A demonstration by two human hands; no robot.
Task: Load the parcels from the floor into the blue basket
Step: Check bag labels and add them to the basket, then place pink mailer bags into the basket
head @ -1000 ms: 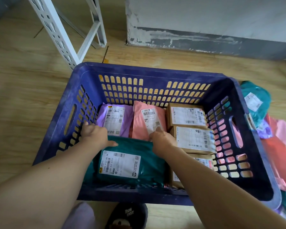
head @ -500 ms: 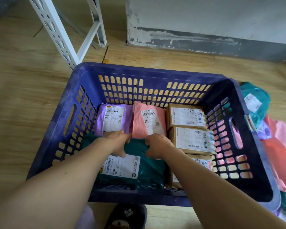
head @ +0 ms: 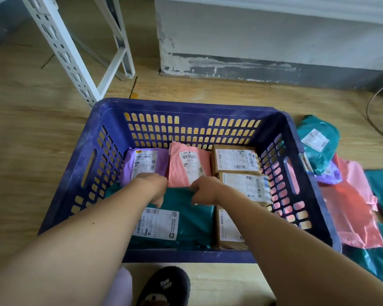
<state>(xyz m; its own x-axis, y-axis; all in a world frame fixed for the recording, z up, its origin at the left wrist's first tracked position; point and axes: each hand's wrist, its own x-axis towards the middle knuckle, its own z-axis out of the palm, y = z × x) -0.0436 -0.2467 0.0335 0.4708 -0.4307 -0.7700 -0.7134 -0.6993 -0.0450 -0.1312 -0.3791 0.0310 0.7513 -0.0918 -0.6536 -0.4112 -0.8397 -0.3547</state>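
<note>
The blue basket [head: 186, 104] stands on the wooden floor. Along its far wall lie a purple parcel [head: 161, 160] and a pink parcel [head: 177, 171], and three cardboard boxes [head: 234, 161] fill its right side. A teal parcel [head: 192, 219] with a white label lies flat at the front. My left hand [head: 152, 188] and my right hand [head: 205, 192] are side by side on the teal parcel's far edge, and their curled fingers grip that edge. On the floor to the right of the basket lie more parcels: a teal one [head: 316, 142], a purple one [head: 329, 175] and a pink one [head: 349, 208].
A white perforated shelf frame [head: 62, 49] stands at the back left, close to the basket's corner. A grey wall base [head: 252, 67] runs behind. A dark slipper [head: 164, 288] is at the basket's near side. A white cable [head: 372, 111] loops at the far right.
My left hand has moved right, from the teal parcel's left end to its far edge near the right hand. The right hand has curled onto that edge.
</note>
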